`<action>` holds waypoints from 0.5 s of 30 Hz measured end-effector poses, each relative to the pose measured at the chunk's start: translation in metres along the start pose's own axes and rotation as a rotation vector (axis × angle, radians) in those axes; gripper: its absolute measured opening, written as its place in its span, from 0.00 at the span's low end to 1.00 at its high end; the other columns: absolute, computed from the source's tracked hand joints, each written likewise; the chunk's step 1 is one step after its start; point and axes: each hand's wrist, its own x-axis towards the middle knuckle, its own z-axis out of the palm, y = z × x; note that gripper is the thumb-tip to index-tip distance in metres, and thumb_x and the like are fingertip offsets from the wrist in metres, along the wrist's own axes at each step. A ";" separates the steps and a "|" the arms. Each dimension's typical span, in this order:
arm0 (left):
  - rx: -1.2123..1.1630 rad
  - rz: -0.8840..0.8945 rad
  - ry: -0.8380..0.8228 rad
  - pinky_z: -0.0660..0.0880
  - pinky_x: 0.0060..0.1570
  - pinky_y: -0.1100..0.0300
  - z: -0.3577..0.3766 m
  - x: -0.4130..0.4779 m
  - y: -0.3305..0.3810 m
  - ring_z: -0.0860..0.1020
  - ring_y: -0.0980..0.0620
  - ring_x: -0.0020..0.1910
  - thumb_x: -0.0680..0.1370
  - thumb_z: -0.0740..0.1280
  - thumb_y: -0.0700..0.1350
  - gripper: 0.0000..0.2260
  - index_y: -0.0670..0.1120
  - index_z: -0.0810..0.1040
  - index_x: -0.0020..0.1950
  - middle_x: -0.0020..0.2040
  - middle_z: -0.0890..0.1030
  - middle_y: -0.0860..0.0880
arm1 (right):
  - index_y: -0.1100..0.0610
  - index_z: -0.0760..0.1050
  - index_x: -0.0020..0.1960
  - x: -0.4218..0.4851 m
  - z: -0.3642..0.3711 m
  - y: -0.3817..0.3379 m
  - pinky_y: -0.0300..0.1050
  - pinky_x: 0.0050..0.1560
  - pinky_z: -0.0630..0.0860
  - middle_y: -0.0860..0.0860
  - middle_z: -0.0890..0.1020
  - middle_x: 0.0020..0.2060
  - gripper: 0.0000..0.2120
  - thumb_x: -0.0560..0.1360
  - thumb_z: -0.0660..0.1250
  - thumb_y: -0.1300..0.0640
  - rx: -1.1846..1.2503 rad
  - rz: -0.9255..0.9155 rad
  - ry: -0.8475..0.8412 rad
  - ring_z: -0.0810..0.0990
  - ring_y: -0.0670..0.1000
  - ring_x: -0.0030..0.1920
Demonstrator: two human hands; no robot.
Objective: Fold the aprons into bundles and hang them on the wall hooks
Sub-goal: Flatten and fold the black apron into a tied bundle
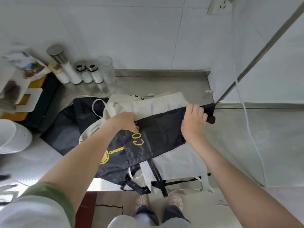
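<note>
A black apron [158, 130] with yellow print lies folded lengthwise across the steel counter [263, 137], on top of a cream apron [177, 160]. My left hand [125, 120] pinches the black apron's upper fold edge near the yellow letters. My right hand [194, 120] grips the same fold edge farther right, close to its rolled end by the wall corner. Black and cream straps [158, 180] hang over the counter's front edge. Another dark apron [69, 127] lies bunched at the left. No wall hook is visible.
Several jars and metal-capped bottles [82, 71] stand at the back left by the tiled wall. A yellow and black box [32, 102] and stacked white bowls [11, 137] sit at the left. A white cord [246, 116] hangs at the right. My shoes [158, 201] show below.
</note>
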 end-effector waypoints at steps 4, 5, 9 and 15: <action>-0.033 -0.029 -0.049 0.72 0.47 0.56 0.008 -0.009 -0.022 0.78 0.46 0.47 0.72 0.73 0.51 0.19 0.39 0.78 0.55 0.48 0.80 0.45 | 0.56 0.63 0.69 0.015 -0.007 -0.047 0.48 0.55 0.66 0.54 0.70 0.60 0.37 0.63 0.69 0.71 -0.070 -0.439 -0.207 0.69 0.56 0.57; -0.046 -0.028 -0.056 0.73 0.51 0.55 0.011 -0.009 -0.026 0.78 0.45 0.51 0.73 0.73 0.51 0.20 0.39 0.77 0.58 0.52 0.81 0.44 | 0.54 0.58 0.73 0.017 -0.004 -0.055 0.48 0.60 0.64 0.54 0.65 0.66 0.39 0.67 0.66 0.71 -0.049 -0.523 -0.337 0.65 0.56 0.63; -0.150 0.018 -0.081 0.70 0.60 0.55 0.018 -0.014 -0.035 0.73 0.44 0.62 0.76 0.69 0.48 0.22 0.42 0.72 0.67 0.64 0.77 0.45 | 0.55 0.65 0.68 0.027 0.006 -0.060 0.48 0.66 0.59 0.52 0.67 0.68 0.27 0.71 0.63 0.67 -0.199 -0.612 -0.549 0.63 0.54 0.68; -0.174 0.109 -0.160 0.68 0.61 0.56 0.015 -0.026 -0.045 0.72 0.47 0.63 0.75 0.69 0.48 0.26 0.49 0.68 0.73 0.66 0.74 0.50 | 0.55 0.66 0.53 0.042 -0.011 -0.036 0.43 0.34 0.65 0.53 0.74 0.46 0.11 0.73 0.65 0.62 -0.158 -0.463 -0.814 0.73 0.54 0.44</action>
